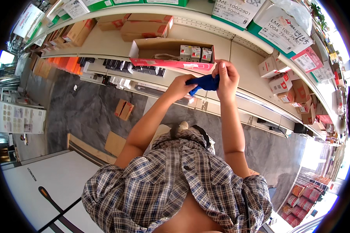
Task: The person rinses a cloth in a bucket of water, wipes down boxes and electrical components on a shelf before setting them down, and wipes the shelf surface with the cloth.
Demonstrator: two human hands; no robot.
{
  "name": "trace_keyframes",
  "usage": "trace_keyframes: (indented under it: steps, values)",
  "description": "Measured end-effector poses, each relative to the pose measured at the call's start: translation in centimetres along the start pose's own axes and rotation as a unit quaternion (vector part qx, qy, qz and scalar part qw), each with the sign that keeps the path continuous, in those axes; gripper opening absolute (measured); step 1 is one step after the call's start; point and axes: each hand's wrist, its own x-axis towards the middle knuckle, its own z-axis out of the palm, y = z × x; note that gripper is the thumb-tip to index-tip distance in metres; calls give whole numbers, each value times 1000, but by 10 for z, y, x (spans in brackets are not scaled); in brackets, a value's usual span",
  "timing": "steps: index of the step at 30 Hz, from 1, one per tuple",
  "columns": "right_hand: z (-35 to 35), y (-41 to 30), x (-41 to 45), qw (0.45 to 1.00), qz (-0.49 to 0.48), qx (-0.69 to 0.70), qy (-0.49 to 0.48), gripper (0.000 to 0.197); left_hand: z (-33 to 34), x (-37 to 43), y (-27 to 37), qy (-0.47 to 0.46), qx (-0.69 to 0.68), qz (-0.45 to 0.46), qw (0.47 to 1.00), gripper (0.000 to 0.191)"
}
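A blue cloth (205, 83) is stretched between my two hands, in front of a metal shelf. My left hand (182, 87), at the picture's left, pinches one end of it. At the other end my right hand (227, 78) grips the cloth between thumb and fingers, close to the corner of an open cardboard box (172, 63) with a red front. Inside that box several white circuit breakers (196, 54) stand at the right end, and a loop of pale cord or strap (166, 56) lies left of them. Part of the cloth is hidden by my fingers.
Closed cardboard boxes (144, 29) stand behind the open box. Green-and-white boxes (283, 32) line the upper shelf, whose edge overhangs. More small cartons (281, 83) are at the right. A small carton (124, 109) and a flat cardboard piece (115, 144) lie on the grey floor.
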Motion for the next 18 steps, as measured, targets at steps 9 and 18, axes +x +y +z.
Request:
trace_keyframes:
  steps: [9, 18]
  values:
    - [0, 47, -66, 983, 100, -157, 7, 34, -2, -32, 13, -109, -412, -74, 901, 40]
    - [-65, 61, 4, 944, 28, -328, 39, 43, -129, -11, -40, 459, 224, 49, 859, 37]
